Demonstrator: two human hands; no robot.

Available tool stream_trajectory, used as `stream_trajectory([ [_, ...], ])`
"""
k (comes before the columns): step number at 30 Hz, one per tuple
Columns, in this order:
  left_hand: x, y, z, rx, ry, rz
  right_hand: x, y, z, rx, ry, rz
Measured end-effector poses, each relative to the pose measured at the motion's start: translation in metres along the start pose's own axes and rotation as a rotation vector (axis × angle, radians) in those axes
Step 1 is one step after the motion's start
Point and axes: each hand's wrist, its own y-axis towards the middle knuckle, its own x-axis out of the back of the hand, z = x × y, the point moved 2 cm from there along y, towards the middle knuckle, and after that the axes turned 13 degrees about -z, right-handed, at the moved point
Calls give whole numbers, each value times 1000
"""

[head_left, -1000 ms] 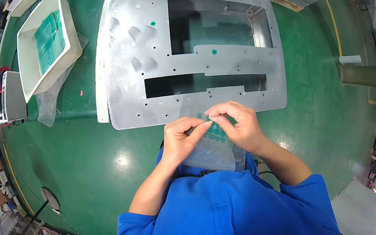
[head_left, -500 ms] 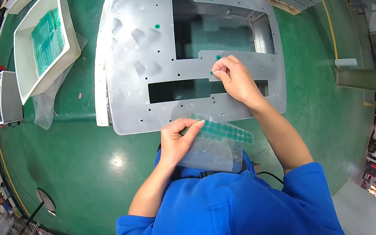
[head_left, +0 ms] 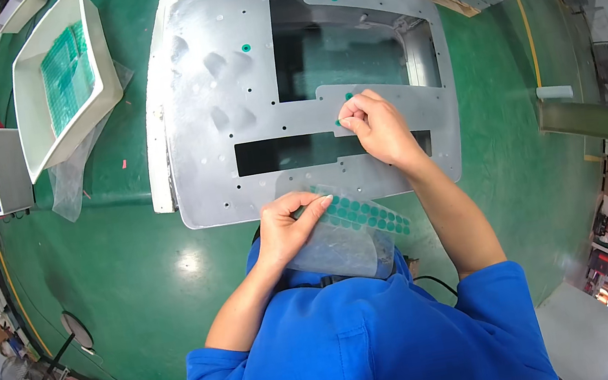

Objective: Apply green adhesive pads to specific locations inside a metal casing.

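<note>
Head view: right hand [head_left: 377, 126] pinches small green round sticker [head_left: 338, 123] onto grey perforated metal panel [head_left: 223, 83]; left hand [head_left: 290, 228] grips clear sticker sheet [head_left: 355, 234]. Best centred squarely over the hole.

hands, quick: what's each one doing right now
Left hand: closed on the clear sheet of green dot stickers.
Right hand: fingers pinched, pressing a green dot onto the grey metal panel.

A clear backing sheet [head_left: 347, 235] carrying rows of small round green stickers [head_left: 365, 214] is held tilted, just below the near edge of a large grey metal panel [head_left: 227, 107]. The panel lies flat, with rectangular cut-outs and many small holes. A few green dot stickers [head_left: 246, 48] already sit on it; one is at pinched fingertips near its middle.
</note>
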Motion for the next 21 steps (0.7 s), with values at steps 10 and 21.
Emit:
stream_trajectory([
  [10, -1, 3, -2, 48, -7, -1, 0, 2, 1, 2, -33, 6],
  [21, -3, 7, 2, 6, -36, 0, -4, -3, 2, 118, -96, -107],
])
